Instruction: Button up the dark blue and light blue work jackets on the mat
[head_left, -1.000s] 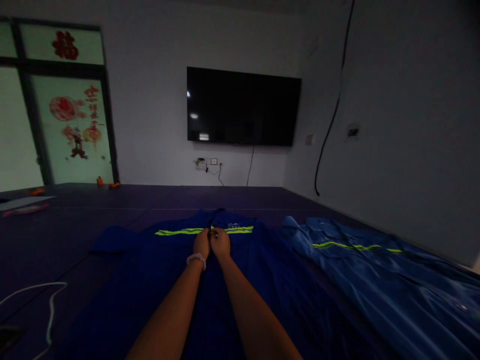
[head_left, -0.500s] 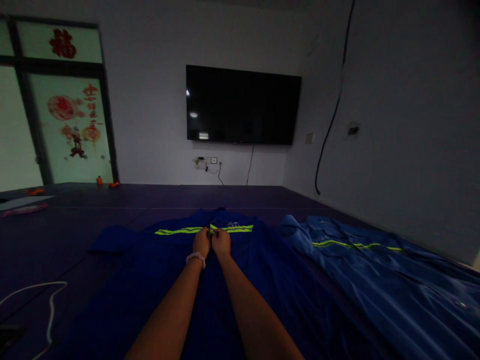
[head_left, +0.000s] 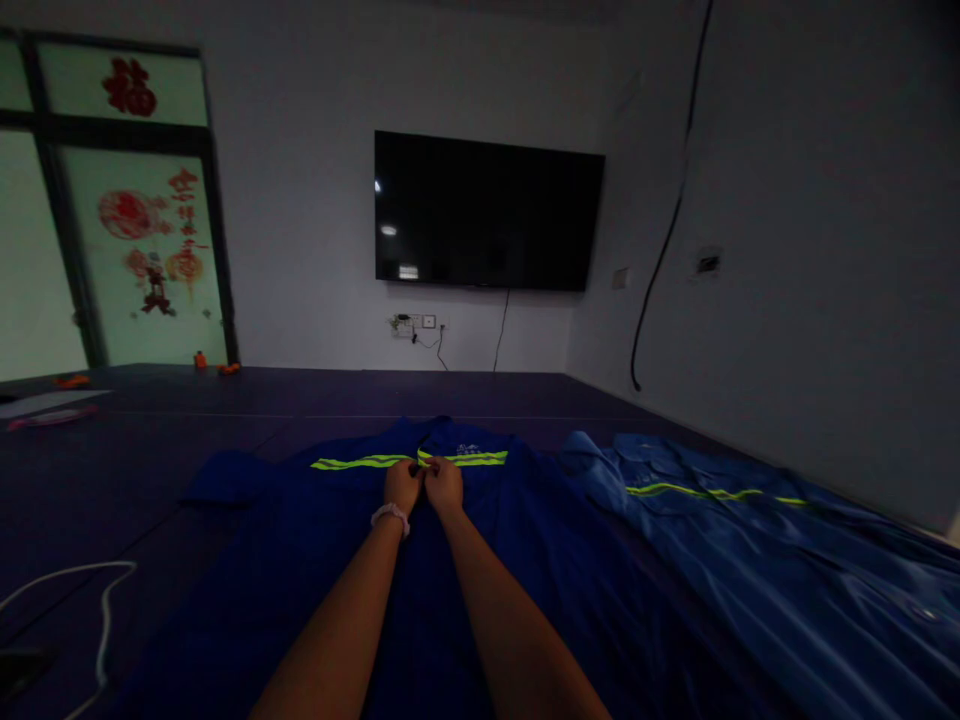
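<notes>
A dark blue work jacket (head_left: 292,560) lies spread out in front of me, its collar at the far end. A yellow-green reflective stripe (head_left: 360,462) runs across its chest. My left hand (head_left: 403,486), with a pale scrunchie on the wrist, is closed on the jacket's front edge at the stripe. Right beside it, my right hand (head_left: 444,485) pinches the facing front edge, where a bit of stripe stands up. The fingertips nearly meet; whatever small part lies between them is hidden.
To the right lies a lighter blue work garment (head_left: 720,530) with a similar stripe. A white cable (head_left: 105,610) curves at the lower left. Small orange objects (head_left: 229,369) sit by the glass door (head_left: 142,250). A television (head_left: 487,212) hangs on the far wall; a black cable (head_left: 660,260) dangles at right.
The hands stay at the same spot on the jacket front, with only slight finger movement. The raised bit of stripe between them has shifted a little. The view has moved very slightly.
</notes>
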